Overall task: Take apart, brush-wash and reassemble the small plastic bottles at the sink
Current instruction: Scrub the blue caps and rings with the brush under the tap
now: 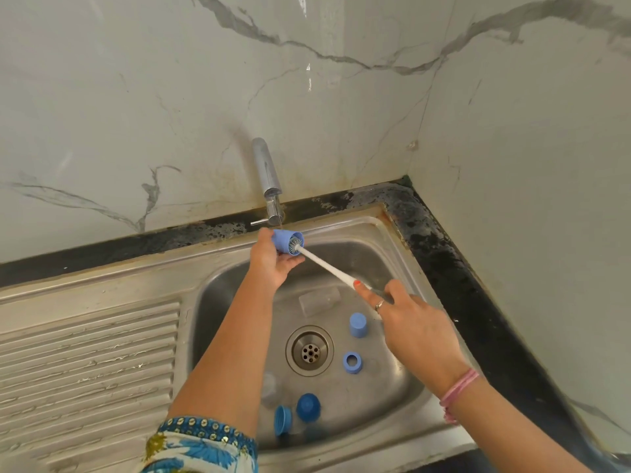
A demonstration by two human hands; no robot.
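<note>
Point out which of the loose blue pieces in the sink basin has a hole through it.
The blue ring, right of the drain: its open centre shows steel. The blue cap behind it is closed on top.

Both hands raised, fingers curled — left hand [273,261], right hand [413,322].

Caps [358,324] and bottles [319,300] in sink [392,233], below tap [268,175]

My one head view looks steeply down from close above the sink [392,233], facing the marble corner wall [170,97].
</note>
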